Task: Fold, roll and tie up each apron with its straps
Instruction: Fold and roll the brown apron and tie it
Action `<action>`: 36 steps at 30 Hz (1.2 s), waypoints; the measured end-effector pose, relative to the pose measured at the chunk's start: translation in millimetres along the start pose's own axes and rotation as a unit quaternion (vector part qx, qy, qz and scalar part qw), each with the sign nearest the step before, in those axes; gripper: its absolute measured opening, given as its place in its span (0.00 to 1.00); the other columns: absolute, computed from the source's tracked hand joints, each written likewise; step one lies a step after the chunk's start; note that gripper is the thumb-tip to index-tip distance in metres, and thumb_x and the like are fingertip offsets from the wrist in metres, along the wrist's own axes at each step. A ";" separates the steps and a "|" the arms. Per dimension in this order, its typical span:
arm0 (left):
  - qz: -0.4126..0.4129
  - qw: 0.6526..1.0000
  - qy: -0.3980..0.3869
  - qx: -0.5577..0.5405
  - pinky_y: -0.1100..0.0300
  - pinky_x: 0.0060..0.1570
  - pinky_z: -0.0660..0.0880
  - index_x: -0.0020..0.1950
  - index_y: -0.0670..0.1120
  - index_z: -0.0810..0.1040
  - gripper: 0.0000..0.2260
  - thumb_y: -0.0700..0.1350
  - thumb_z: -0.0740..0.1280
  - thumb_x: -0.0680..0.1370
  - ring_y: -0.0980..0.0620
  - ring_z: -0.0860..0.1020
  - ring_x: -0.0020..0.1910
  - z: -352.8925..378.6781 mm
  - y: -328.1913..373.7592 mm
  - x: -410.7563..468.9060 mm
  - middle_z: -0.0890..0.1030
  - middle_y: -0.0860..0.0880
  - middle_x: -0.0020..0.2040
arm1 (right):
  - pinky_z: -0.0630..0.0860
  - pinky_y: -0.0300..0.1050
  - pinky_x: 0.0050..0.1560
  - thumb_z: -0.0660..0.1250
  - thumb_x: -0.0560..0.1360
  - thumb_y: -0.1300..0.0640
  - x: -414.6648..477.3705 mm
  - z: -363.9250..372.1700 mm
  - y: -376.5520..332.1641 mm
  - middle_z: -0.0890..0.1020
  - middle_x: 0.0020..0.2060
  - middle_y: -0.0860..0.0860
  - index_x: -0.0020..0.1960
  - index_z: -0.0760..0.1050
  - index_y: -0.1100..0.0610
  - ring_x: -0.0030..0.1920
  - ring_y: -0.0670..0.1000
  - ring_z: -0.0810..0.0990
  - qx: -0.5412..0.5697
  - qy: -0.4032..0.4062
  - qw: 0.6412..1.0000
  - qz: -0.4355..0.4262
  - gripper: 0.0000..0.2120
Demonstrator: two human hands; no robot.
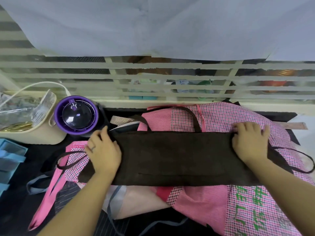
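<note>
A dark brown apron (173, 157) lies folded into a wide flat band across the middle of the table, on top of a pink checked apron (226, 118). My left hand (102, 150) lies on the band's left end with fingers curled over its top corner. At the right end, my right hand (250, 142) rests with its fingers curled over the top edge. Thin brown straps trail out on both sides, one looping at the left (68, 160) and one at the right (305, 160). A brown neck loop (187, 111) arches above the band.
A purple round fan-like device (76, 114) stands at the back left beside a cream basket (34, 133) of clutter. Blue boxes (8, 160) sit at the left edge. A barred window grille (153, 79) runs behind the table. Grey and striped fabric (117, 201) lies near the front.
</note>
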State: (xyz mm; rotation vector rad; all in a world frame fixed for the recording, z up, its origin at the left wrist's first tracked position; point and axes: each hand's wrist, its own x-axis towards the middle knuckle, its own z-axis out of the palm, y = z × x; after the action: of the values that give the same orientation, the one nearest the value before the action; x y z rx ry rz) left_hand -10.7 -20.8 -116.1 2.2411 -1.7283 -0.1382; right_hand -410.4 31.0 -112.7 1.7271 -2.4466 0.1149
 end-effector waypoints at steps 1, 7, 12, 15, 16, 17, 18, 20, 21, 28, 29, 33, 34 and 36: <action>0.036 0.999 0.022 -0.006 0.37 0.65 0.60 0.68 0.42 0.70 0.26 0.39 0.70 0.70 0.35 0.68 0.63 1.6 11.7 -6.1 0.69 0.38 0.63 | 0.63 0.64 0.62 0.67 0.70 0.62 -1.1 -1.8 -10.7 0.79 0.48 0.60 0.54 0.78 0.60 0.53 0.63 0.75 0.017 0.006 0.999 -0.046 0.12; 0.328 0.941 -0.077 -0.028 0.51 0.51 0.71 0.61 0.49 0.77 0.13 0.43 0.68 0.76 0.46 0.78 0.53 7.9 71.5 -19.2 0.77 0.49 0.58 | 0.65 0.53 0.64 0.68 0.75 0.55 -9.9 -8.5 -72.5 0.79 0.54 0.53 0.61 0.76 0.55 0.57 0.57 0.75 0.116 -0.086 0.966 -0.215 0.15; 0.333 0.929 -0.159 0.007 0.57 0.57 0.67 0.70 0.51 0.68 0.17 0.50 0.60 0.81 0.52 0.73 0.61 14.0 78.8 -10.1 0.69 0.53 0.67 | 0.61 0.50 0.67 0.65 0.77 0.49 -4.7 -7.4 -72.9 0.76 0.57 0.51 0.62 0.74 0.53 0.60 0.54 0.72 0.132 -0.101 0.970 -0.179 0.15; 0.319 0.927 -0.195 0.026 0.54 0.58 0.69 0.70 0.51 0.68 0.17 0.49 0.60 0.81 0.50 0.74 0.60 13.6 79.2 -2.1 0.69 0.52 0.67 | 0.60 0.48 0.67 0.63 0.78 0.51 0.0 -10.6 -66.0 0.76 0.55 0.49 0.57 0.74 0.53 0.58 0.52 0.72 0.134 -0.117 0.968 -0.177 0.10; 0.315 0.927 -0.200 0.032 0.54 0.57 0.70 0.69 0.50 0.69 0.16 0.48 0.59 0.81 0.49 0.75 0.59 14.0 80.2 -0.9 0.69 0.51 0.67 | 0.59 0.48 0.67 0.62 0.78 0.51 1.0 -11.0 -64.5 0.77 0.54 0.48 0.56 0.73 0.52 0.57 0.52 0.72 0.132 -0.119 0.968 -0.176 0.08; 0.307 0.931 -0.196 0.036 0.54 0.55 0.70 0.68 0.50 0.69 0.15 0.47 0.59 0.82 0.49 0.75 0.57 14.2 81.6 0.0 0.70 0.51 0.66 | 0.59 0.49 0.68 0.61 0.79 0.52 2.3 -10.6 -63.5 0.77 0.53 0.48 0.55 0.72 0.52 0.57 0.52 0.73 0.132 -0.117 0.969 -0.171 0.07; 0.292 0.938 -0.186 0.035 0.55 0.51 0.71 0.67 0.49 0.70 0.14 0.46 0.59 0.82 0.47 0.76 0.55 13.6 83.4 0.0 0.70 0.50 0.65 | 0.59 0.50 0.69 0.60 0.79 0.52 3.2 -9.9 -63.9 0.78 0.52 0.48 0.54 0.72 0.51 0.56 0.52 0.73 0.133 -0.114 0.971 -0.161 0.06; 0.252 0.955 -0.157 0.025 0.55 0.45 0.71 0.68 0.49 0.69 0.16 0.41 0.61 0.80 0.45 0.77 0.51 11.5 87.4 -2.7 0.67 0.48 0.67 | 0.59 0.54 0.70 0.60 0.79 0.54 3.5 -7.1 -66.7 0.78 0.53 0.49 0.54 0.72 0.52 0.57 0.54 0.74 0.126 -0.110 0.977 -0.129 0.06; 0.238 0.961 -0.142 0.022 0.55 0.44 0.72 0.69 0.49 0.68 0.18 0.40 0.62 0.79 0.45 0.78 0.51 10.8 88.6 -6.1 0.66 0.47 0.68 | 0.61 0.56 0.70 0.62 0.78 0.55 1.5 -5.1 -68.0 0.78 0.52 0.51 0.55 0.73 0.53 0.57 0.55 0.74 0.119 -0.095 0.981 -0.116 0.06; 0.416 0.892 -0.174 0.023 0.40 0.70 0.59 0.73 0.53 0.66 0.25 0.57 0.49 0.77 0.44 0.64 0.73 28.8 104.9 -78.5 0.64 0.48 0.75 | 0.61 0.62 0.69 0.56 0.76 0.49 -57.5 -2.1 -69.9 0.76 0.64 0.53 0.65 0.75 0.54 0.65 0.57 0.73 0.130 -0.035 0.978 -0.157 0.21; 0.403 0.887 -0.220 0.052 0.39 0.72 0.48 0.77 0.56 0.57 0.31 0.61 0.40 0.75 0.46 0.52 0.77 35.3 103.2 -85.6 0.53 0.51 0.78 | 0.61 0.63 0.69 0.53 0.77 0.46 -67.9 1.5 -63.9 0.76 0.65 0.53 0.65 0.75 0.53 0.66 0.57 0.73 0.119 -0.064 0.977 -0.164 0.23; 0.361 0.882 -0.291 0.078 0.36 0.68 0.33 0.77 0.60 0.40 0.44 0.73 0.23 0.64 0.50 0.35 0.76 58.3 88.7 -90.0 0.36 0.55 0.78 | 0.57 0.60 0.71 0.39 0.81 0.39 -99.1 20.3 3.2 0.73 0.68 0.55 0.69 0.72 0.51 0.68 0.57 0.72 0.032 -0.162 0.982 -0.093 0.31; 0.364 0.879 -0.295 0.087 0.36 0.68 0.33 0.77 0.60 0.39 0.45 0.73 0.22 0.62 0.50 0.35 0.76 60.5 89.9 -91.2 0.35 0.55 0.78 | 0.54 0.58 0.72 0.37 0.81 0.38 -106.6 21.4 24.2 0.72 0.70 0.55 0.71 0.70 0.52 0.70 0.57 0.70 0.021 -0.170 0.983 -0.069 0.33; 0.355 0.880 -0.298 0.102 0.36 0.68 0.33 0.77 0.60 0.38 0.41 0.72 0.26 0.64 0.50 0.34 0.76 61.4 91.0 -89.9 0.34 0.55 0.77 | 0.48 0.56 0.74 0.32 0.78 0.37 -115.6 18.1 50.7 0.63 0.74 0.53 0.75 0.61 0.50 0.75 0.56 0.61 0.007 -0.181 0.983 -0.034 0.35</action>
State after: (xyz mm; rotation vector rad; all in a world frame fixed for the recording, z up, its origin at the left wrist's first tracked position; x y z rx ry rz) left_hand -135.2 33.5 -157.1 1.6053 -2.8979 -0.5391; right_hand -421.5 153.0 -148.2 1.9871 -2.6269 -0.2081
